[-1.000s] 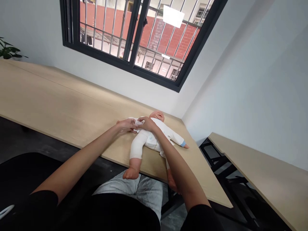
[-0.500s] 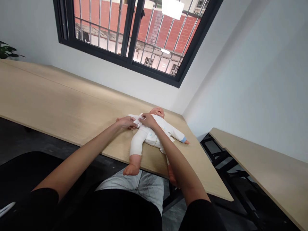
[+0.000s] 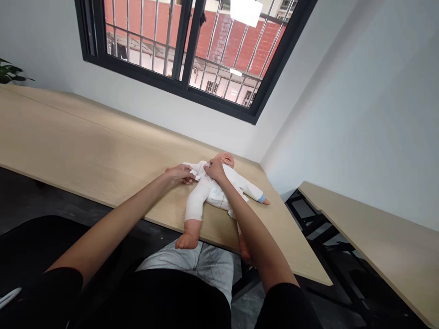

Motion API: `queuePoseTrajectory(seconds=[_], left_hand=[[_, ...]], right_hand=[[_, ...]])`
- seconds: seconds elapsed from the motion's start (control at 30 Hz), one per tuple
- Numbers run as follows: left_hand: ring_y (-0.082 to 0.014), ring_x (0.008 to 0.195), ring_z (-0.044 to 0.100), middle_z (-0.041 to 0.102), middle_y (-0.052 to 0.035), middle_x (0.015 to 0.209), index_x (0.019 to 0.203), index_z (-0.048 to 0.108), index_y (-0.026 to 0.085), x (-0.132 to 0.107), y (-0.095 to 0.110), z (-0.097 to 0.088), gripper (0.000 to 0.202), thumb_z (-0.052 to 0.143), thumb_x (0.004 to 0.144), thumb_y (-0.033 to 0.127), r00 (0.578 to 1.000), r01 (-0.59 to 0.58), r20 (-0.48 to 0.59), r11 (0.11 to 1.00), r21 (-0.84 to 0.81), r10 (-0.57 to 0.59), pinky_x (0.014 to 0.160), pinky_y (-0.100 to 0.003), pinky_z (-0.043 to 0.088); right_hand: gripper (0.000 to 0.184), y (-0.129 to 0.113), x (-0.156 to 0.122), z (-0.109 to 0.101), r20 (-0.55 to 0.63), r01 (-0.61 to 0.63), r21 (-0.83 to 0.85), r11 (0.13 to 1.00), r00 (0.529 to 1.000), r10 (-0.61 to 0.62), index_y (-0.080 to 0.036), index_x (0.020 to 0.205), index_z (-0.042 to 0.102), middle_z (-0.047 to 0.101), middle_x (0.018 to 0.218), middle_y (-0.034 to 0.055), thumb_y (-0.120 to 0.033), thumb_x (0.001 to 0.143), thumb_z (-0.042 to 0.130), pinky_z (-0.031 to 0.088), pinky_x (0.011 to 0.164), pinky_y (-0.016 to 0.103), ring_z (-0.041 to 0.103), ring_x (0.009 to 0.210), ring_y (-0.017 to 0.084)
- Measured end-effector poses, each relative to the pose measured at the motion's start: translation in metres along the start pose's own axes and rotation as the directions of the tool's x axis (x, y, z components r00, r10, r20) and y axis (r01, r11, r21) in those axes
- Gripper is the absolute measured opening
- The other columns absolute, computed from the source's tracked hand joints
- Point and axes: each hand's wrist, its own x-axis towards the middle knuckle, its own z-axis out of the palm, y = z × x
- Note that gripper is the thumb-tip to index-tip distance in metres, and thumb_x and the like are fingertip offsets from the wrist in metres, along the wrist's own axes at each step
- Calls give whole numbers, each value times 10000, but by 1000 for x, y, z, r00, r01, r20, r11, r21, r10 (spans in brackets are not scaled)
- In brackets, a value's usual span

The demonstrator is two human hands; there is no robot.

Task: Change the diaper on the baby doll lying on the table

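Observation:
A baby doll (image 3: 194, 227) lies on its back on the wooden table, its head (image 3: 226, 158) towards the wall and its feet over the near edge. It wears a white baby garment (image 3: 197, 201) with a blue cuff and a white diaper (image 3: 217, 196) with faint prints. At the doll's side, my left hand (image 3: 183, 174) has its fingers closed on a loose white edge of the garment. Higher on the chest, near the chin, my right hand (image 3: 215, 170) pinches the garment's cloth. My right forearm hides part of the doll's belly and one leg.
The wooden table (image 3: 103, 155) runs along the wall under a barred window (image 3: 188, 87). A second table (image 3: 370, 228) stands to the right, across a gap. Leaves of a plant (image 3: 12, 73) show at the far left, and a black chair (image 3: 51, 242) stands at the lower left.
My right hand has moved a little up and right across the doll's chest, away from my left hand. My left hand stays about where it was, at the doll's side.

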Motion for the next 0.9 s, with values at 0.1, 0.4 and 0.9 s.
queuePoseTrajectory(seconds=[0.1,0.4,0.9], left_hand=[[-91,484,558,622,9,574,803,558,139,-5,7,1,336,801,571,153,999,-31,29,998,-63,33,547,-220,468],[-69,417,479,545,56,528,895,560,150,-10,11,8,408,794,566,205,981,-173,66,973,-151,185,437,-183,313],[-31,345,349,467,100,462,862,536,168,-17,14,22,363,785,617,266,940,-283,181,958,-48,287,406,-175,235]], right_hand=[[153,-5,-3,-3,11,-40,-57,998,999,40,-100,881,644,668,856,111,-139,763,556,405,663,255,586,773,182],[198,-33,-6,-1,110,-42,-96,994,993,52,-99,1018,599,674,979,184,-191,847,564,439,707,294,637,892,256],[396,10,-66,-26,197,271,59,961,940,-278,-202,1206,608,512,1360,117,-385,855,602,328,1045,401,437,1276,270]])
